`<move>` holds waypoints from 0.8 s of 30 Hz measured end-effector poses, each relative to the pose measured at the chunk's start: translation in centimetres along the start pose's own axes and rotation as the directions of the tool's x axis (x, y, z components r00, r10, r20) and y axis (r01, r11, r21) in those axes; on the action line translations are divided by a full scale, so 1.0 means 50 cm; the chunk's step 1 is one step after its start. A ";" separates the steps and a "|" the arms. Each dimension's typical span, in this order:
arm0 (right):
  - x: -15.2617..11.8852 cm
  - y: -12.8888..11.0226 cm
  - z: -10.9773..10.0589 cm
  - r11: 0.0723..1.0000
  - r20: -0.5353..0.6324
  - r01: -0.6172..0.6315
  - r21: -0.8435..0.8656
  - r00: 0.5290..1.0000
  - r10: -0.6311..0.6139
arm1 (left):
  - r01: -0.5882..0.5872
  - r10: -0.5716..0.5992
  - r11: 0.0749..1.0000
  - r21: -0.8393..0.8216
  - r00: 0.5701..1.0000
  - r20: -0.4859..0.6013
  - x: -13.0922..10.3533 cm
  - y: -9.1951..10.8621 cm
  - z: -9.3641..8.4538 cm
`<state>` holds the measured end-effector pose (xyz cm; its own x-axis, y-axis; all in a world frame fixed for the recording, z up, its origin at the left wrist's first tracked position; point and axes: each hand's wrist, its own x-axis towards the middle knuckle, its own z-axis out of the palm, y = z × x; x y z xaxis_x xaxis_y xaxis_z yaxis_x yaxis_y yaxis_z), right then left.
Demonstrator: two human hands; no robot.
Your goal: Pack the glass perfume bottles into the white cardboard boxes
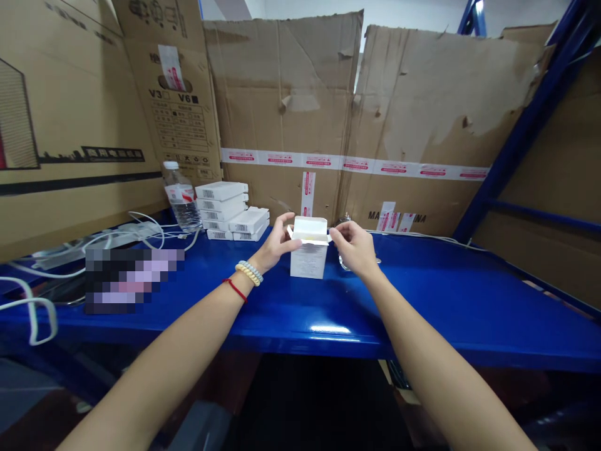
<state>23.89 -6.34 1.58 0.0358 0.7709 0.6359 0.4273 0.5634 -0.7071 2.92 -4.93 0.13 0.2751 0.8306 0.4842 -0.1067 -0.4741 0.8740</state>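
Note:
A small white carton (307, 260) stands upright on the blue table with its lid raised at the back and its side flaps sticking out. My left hand (278, 243) grips its upper left edge, thumb across the front and fingers behind the flap. At the upper right corner, my right hand (353, 246) pinches the right flap between thumb and fingers. Partly hidden behind my right hand is a clear, shiny object (344, 265), whose kind I cannot make out. What lies inside the carton is hidden.
Flat white boxes (222, 207) are stacked at the back left, beside a water bottle (182, 199). White cables (115, 241) and a pixelated item (134, 280) lie on the left. Cardboard sheets (282, 113) wall the back of the blue table (451, 294); a blue post (521, 122) rises at right.

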 end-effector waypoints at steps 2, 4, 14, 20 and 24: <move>0.002 0.001 -0.001 0.995 0.026 -0.053 0.082 0.998 0.051 | -0.056 0.055 0.998 0.018 0.998 0.032 -0.002 0.005 0.001; 0.003 0.002 -0.001 0.985 0.055 -0.071 0.158 0.997 0.063 | -0.060 0.061 0.996 0.060 0.998 -0.011 -0.002 0.012 0.005; 0.000 0.005 0.002 0.980 0.133 0.164 0.112 0.975 -0.179 | 0.037 -0.003 0.994 0.102 0.948 -0.318 0.008 0.007 0.045; -0.002 -0.004 -0.003 0.966 0.150 0.255 0.033 0.955 -0.257 | 0.023 0.027 0.990 0.143 0.939 -0.342 0.008 -0.001 0.049; -0.001 -0.002 -0.001 0.965 0.142 0.263 -0.005 0.955 -0.259 | 0.049 -0.002 0.990 0.132 0.942 -0.337 0.010 -0.006 0.046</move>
<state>23.90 -6.44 1.63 -0.2053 0.6326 0.7468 0.4263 0.7446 -0.5136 5.29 -5.06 0.00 -0.0626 0.8815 0.4680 0.0336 -0.4668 0.8837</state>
